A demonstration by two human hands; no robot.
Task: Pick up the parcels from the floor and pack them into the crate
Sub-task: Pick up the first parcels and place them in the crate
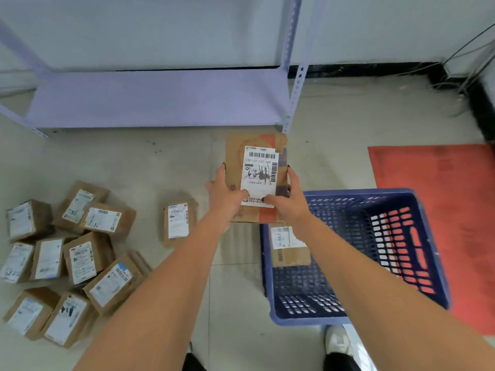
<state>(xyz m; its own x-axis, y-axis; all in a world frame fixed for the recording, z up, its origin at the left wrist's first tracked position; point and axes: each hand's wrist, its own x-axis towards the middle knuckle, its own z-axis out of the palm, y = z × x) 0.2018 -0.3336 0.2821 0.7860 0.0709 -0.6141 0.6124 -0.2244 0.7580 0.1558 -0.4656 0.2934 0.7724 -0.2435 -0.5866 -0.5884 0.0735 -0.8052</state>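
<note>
1. A flat brown parcel (255,178) is held up in the air by both hands, above the far left corner of the blue crate (417,236).
2. The left hand (223,195) grips its left edge, fingers curled round the side, thumb on the white label (259,175).
3. The right hand (288,199) grips the right edge the same way, thumb on the label's bottom.
4. The label has black bar codes and numbers; the small writing is too blurry to read.
5. Just under the fingers, one parcel in the crate (288,246) lies by the left wall. The rest of the crate floor is bare.
6. Left of the fingers, a lone parcel (178,222) sits on the floor (235,290), with bare floor around it.
7. Farther left is a pile of parcels (67,261), touching each other.
8. Beyond the fingers stands a pale shelf (160,100). A red mat (442,199) lies right of the crate.
</note>
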